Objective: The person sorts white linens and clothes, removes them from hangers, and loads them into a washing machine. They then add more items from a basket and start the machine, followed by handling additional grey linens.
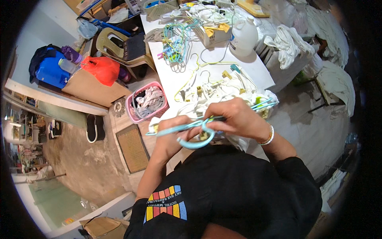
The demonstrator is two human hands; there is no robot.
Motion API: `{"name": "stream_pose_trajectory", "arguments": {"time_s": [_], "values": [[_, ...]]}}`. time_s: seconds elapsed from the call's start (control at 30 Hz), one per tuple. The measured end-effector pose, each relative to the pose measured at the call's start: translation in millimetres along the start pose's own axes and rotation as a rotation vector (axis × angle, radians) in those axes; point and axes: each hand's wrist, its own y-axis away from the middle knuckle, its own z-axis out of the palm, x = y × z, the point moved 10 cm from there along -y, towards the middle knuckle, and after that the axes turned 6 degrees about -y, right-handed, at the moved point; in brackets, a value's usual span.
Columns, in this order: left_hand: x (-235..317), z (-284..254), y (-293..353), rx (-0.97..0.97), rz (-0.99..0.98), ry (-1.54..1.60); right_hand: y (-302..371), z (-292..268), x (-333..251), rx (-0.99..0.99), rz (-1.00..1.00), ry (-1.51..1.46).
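Note:
A light blue plastic clothes hanger [197, 145] is held up close to my body, its curved hook toward me. My left hand [171, 137] is closed around the hanger's left part. My right hand [237, 118] pinches at the hanger near the hook's base, and a small dark piece shows between its fingers; I cannot make out what it is. Just beyond both hands lie white garments [227, 89] with hangers and yellowish clothespins among them. A yellow-green hanger [195, 67] lies beyond on the white table [256, 69].
Bunched blue hangers [175, 42], a grey basket [211, 38] and a white jug [243, 38] stand farther back. To the left are a pink laundry basket [129, 105], a plastic chair [102, 44] and a red bag [102, 69]. White linen [284, 46] is piled at the right.

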Motion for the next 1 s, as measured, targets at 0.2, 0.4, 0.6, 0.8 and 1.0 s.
{"name": "stream_pose_trajectory", "arguments": {"time_s": [0.2,0.4,0.6,0.8,1.0], "values": [[-12,-5,16,0.104,0.057,-0.055,-23,-81,48,-0.013,-0.044,-0.021],[-6,-4,18,0.184,0.132,-0.120,-78,-66,291,-0.250,0.346,0.178],[-29,-5,24,0.312,0.038,-0.223,-86,4,433,0.082,0.219,0.713],[-40,1,18,0.350,0.041,-0.228,-102,8,490,-0.227,0.568,0.146],[-40,4,11,0.438,0.102,-0.213,-64,33,474,-0.440,0.460,0.111]]}}
